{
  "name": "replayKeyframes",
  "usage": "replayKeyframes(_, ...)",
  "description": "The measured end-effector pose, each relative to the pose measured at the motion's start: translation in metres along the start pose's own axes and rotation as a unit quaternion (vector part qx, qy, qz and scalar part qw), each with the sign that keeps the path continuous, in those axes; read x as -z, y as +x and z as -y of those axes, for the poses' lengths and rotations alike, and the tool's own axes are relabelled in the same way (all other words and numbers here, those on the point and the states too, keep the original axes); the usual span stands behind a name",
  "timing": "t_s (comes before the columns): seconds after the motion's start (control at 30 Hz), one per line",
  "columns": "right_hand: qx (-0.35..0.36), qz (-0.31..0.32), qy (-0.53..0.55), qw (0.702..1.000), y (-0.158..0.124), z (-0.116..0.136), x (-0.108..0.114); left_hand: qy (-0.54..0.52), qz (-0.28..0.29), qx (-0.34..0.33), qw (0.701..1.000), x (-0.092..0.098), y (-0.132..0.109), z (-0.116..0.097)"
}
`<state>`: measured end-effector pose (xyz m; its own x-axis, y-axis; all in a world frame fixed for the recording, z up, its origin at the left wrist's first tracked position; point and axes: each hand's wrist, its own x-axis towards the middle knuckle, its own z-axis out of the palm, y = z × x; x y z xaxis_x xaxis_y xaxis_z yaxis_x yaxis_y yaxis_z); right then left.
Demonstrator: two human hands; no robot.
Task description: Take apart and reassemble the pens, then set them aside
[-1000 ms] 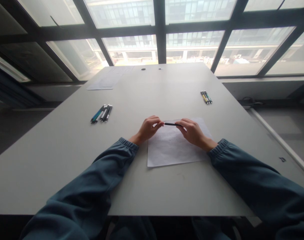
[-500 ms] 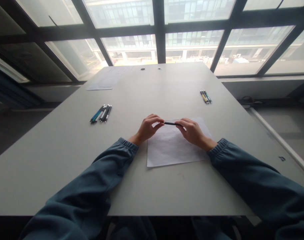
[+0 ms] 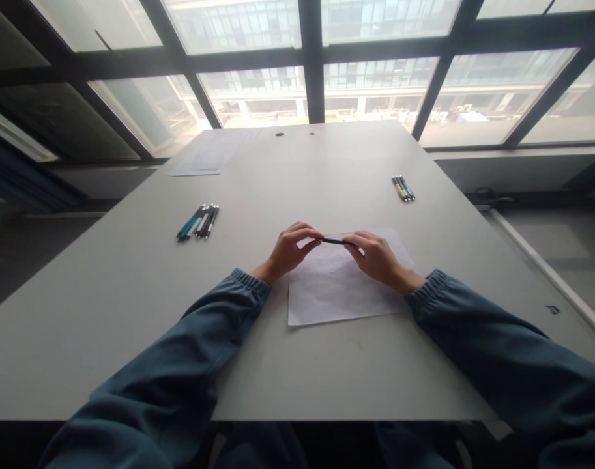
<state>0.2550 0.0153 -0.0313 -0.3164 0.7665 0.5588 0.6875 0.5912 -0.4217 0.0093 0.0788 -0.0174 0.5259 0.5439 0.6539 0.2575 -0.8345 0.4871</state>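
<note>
A dark pen (image 3: 333,241) is held level between my two hands, just above the far part of a white sheet of paper (image 3: 343,293). My left hand (image 3: 291,251) pinches its left end between thumb and fingers. At the other end, my right hand (image 3: 375,257) grips it the same way. Fingertips cover both ends of the pen. The sheet lies flat on the table, partly under my right hand and wrist, and bears faint marks too small to read.
On the white table (image 3: 106,312), a bunch of several pens (image 3: 198,223) lies to the left. A smaller group of pens (image 3: 403,188) rests at the right. More paper (image 3: 204,156) lies at the far left, near the windows. A small dark mark (image 3: 552,309) shows near the right edge.
My left fingers have shifted very slightly on the pen's left end. Both hands keep their hold, and everything else stays in place.
</note>
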Motion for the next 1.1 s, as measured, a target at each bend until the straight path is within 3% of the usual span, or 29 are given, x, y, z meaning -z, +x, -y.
replayKeyframes(0.4,-0.017,0.015,-0.007,1.000,0.000,0.004,0.001,-0.004,-0.005,0.005,1.000,0.001,0.000,-0.002)
replayKeyframes(0.57,-0.064,-0.019,-0.010,0.998,0.000,0.002,0.003,0.017,-0.032,0.027,0.999,0.001,-0.001,0.000)
replayKeyframes(0.67,-0.107,-0.064,0.090,0.988,0.001,0.002,0.004,0.027,-0.042,0.039,0.998,0.001,-0.002,0.000)
replayKeyframes(0.73,-0.149,-0.102,0.209,0.961,0.003,0.002,0.004,0.028,-0.045,0.049,0.997,0.001,-0.002,0.000)
replayKeyframes(0.87,-0.231,-0.125,0.445,0.856,0.007,0.004,0.002,0.015,-0.015,0.034,0.999,0.000,-0.003,0.001)
replayKeyframes(1.0,-0.267,-0.174,0.561,0.764,0.011,0.004,0.002,0.001,0.066,0.008,0.998,0.000,-0.004,0.003)
replayKeyframes(1.1,-0.293,-0.191,0.632,0.692,0.012,0.003,0.004,0.021,0.074,0.031,0.997,-0.001,-0.004,0.005)
